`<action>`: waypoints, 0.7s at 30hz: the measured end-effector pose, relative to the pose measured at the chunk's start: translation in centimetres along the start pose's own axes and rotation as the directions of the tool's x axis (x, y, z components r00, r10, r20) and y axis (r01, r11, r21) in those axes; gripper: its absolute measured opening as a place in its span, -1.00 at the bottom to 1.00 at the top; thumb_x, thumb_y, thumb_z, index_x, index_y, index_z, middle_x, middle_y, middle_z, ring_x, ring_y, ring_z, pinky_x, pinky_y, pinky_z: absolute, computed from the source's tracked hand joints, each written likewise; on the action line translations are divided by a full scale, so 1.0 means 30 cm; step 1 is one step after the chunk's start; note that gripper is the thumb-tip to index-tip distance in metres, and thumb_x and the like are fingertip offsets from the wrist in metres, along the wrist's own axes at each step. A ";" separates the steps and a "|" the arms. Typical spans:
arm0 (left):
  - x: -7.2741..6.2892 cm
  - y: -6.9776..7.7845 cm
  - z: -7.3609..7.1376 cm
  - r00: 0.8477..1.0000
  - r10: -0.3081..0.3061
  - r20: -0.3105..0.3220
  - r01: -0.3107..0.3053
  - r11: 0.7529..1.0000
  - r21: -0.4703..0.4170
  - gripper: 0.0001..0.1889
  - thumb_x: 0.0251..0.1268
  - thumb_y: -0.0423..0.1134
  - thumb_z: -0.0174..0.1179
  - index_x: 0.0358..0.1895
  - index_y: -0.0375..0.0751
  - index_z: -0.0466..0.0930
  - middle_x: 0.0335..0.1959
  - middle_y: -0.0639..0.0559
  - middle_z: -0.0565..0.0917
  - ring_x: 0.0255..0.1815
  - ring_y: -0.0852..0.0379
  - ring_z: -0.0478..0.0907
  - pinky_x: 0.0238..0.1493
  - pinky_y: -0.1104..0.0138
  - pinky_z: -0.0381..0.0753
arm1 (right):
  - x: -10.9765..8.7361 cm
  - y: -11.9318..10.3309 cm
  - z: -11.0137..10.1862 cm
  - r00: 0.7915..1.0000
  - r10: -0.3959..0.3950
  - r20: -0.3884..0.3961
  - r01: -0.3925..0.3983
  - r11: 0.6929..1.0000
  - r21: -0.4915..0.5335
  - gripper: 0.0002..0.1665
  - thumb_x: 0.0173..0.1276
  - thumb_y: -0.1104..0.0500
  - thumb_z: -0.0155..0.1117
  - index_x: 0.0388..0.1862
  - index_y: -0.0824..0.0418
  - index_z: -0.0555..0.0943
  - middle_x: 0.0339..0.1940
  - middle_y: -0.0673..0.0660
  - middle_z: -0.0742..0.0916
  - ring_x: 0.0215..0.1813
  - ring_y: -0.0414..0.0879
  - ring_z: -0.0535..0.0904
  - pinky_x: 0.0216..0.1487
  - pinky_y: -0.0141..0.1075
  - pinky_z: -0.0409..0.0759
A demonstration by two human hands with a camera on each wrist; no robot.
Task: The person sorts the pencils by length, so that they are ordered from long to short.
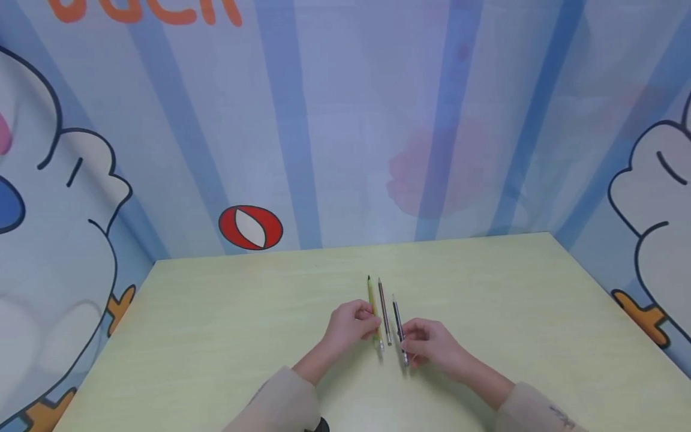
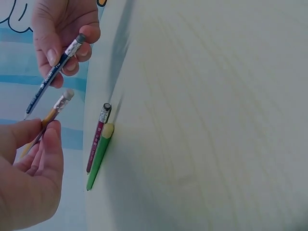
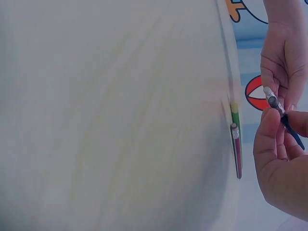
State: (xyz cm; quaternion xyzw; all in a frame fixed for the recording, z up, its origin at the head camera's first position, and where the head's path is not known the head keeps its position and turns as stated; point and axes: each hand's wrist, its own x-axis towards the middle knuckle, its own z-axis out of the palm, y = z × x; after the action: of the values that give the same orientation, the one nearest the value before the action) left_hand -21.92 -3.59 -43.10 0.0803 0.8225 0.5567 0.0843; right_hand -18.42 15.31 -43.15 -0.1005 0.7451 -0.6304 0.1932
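Observation:
Between finger and thumb, my left hand [image 1: 349, 327] pinches a yellow pencil [image 2: 50, 116] with a metal ferrule and pale eraser. My right hand [image 1: 437, 345] pinches a dark blue pencil [image 1: 398, 321], its eraser end toward me in the head view. Both held pencils are raised above the table, side by side and apart. Beneath them a maroon pencil [image 2: 97, 142] and a green pencil [image 2: 100, 158] lie close together on the tabletop. From the head view, the left fingers and the yellow pencil overlap part of the green one.
The pale yellow-green table [image 1: 243, 318] spreads around the hands. At its back edge stands a blue striped backdrop [image 1: 356, 120] with a printed red oval [image 1: 228, 227]. Cartoon-printed panels [image 1: 59, 258] flank both sides.

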 end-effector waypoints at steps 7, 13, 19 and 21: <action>0.062 0.016 0.042 1.000 -0.015 -0.021 0.015 1.000 0.016 -0.81 0.01 -0.32 0.22 -0.29 -0.33 0.52 -0.51 -0.03 0.62 -0.64 0.26 0.49 -0.49 0.45 0.50 | -0.010 -0.012 -0.041 0.999 0.006 -0.035 -0.006 1.000 0.003 -0.59 0.17 0.34 0.11 -0.06 0.58 0.32 -0.45 0.07 0.60 -0.45 -0.19 0.52 -0.43 -0.34 0.56; 0.102 0.031 0.085 0.997 -0.057 -0.042 0.060 0.996 0.068 -0.78 -0.02 -0.33 0.24 -0.25 -0.31 0.53 -0.48 -0.01 0.62 -0.63 0.27 0.51 -0.54 0.47 0.51 | -0.017 -0.015 -0.072 0.998 0.001 -0.059 -0.001 1.000 0.006 -0.58 0.17 0.36 0.09 -0.05 0.60 0.30 -0.44 0.06 0.59 -0.45 -0.19 0.53 -0.42 -0.34 0.57; 0.135 0.028 0.128 0.995 -0.089 -0.051 0.093 0.994 0.064 -0.75 -0.04 -0.34 0.25 -0.23 -0.32 0.53 -0.46 -0.03 0.64 -0.59 0.25 0.55 -0.53 0.48 0.53 | -0.023 -0.009 -0.097 0.996 -0.001 -0.084 0.002 1.000 0.004 -0.55 0.17 0.34 0.10 -0.03 0.60 0.29 -0.46 0.02 0.58 -0.45 -0.21 0.53 -0.42 -0.34 0.57; 0.143 0.024 0.143 0.994 -0.093 -0.055 0.097 0.993 0.067 -0.76 -0.05 -0.34 0.25 -0.24 -0.31 0.53 -0.50 -0.01 0.63 -0.61 0.26 0.54 -0.55 0.48 0.52 | -0.025 -0.006 -0.104 0.996 -0.002 -0.087 0.003 1.000 0.010 -0.55 0.17 0.34 0.10 -0.03 0.60 0.28 -0.47 0.01 0.57 -0.45 -0.21 0.53 -0.42 -0.34 0.56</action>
State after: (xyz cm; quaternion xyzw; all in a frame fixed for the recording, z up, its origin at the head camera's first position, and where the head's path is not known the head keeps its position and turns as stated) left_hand -25.08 1.50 -44.20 0.0294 0.8461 0.5251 0.0867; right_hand -19.05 18.37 -42.44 -0.0731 0.7495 -0.6382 0.1603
